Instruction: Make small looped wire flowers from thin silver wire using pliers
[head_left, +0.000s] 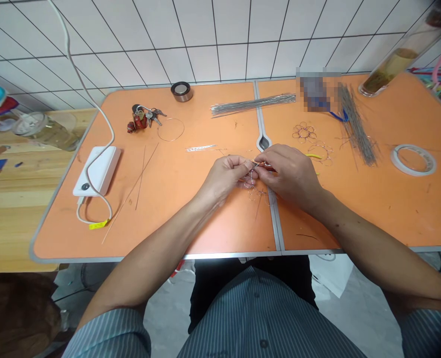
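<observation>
Above the table [220, 223], we are pinching the wire [249, 184] with left hand [224, 176] and right hand [294, 173] together, apparently shaping it; any further bend is calling for a steady pinch

No text, brand or number can be read. The yellow tag [99, 225] on the white cable [110, 130] carries small dark marks, too small to make out. A dark round spot sits on the near end of the white power bank [96, 171]; whether it is a logo, a display or a button cannot be told. Fine marks run along the whitish strip [201, 148] lying on the orange table [220, 219], likewise too small to read.
</observation>
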Available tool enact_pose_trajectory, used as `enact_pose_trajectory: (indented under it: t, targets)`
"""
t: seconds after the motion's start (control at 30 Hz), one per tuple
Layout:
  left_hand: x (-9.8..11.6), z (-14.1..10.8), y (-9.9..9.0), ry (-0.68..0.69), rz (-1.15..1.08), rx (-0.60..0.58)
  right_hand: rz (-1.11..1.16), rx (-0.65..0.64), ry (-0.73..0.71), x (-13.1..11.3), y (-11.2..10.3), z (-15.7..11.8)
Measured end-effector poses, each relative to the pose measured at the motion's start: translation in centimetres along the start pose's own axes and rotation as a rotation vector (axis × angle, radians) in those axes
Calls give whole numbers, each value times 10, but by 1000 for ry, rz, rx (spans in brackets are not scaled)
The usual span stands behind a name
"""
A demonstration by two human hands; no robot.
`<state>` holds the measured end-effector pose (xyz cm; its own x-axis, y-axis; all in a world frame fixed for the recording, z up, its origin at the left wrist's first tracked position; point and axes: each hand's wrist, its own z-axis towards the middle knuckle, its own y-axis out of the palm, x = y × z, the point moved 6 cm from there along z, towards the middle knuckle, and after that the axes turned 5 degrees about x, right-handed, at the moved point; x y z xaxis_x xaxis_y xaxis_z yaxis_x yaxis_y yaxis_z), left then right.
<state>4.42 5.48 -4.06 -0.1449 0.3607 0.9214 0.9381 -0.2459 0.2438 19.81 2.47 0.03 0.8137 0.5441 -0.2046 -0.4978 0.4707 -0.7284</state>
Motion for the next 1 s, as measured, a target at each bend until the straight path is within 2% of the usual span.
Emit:
enact_pose_trajectory:
  t: [0.37,0.7,1.0]
  targets:
    - [-1,-1,3,22,-8,18,-99,8,2,-3,1,0]
    - [-2,-2,2,27,-6,50,-128,33,-35,-6,-1,0]
    - [0,-3,3,29,14,81,-107,0,-12,-6,-1,1]
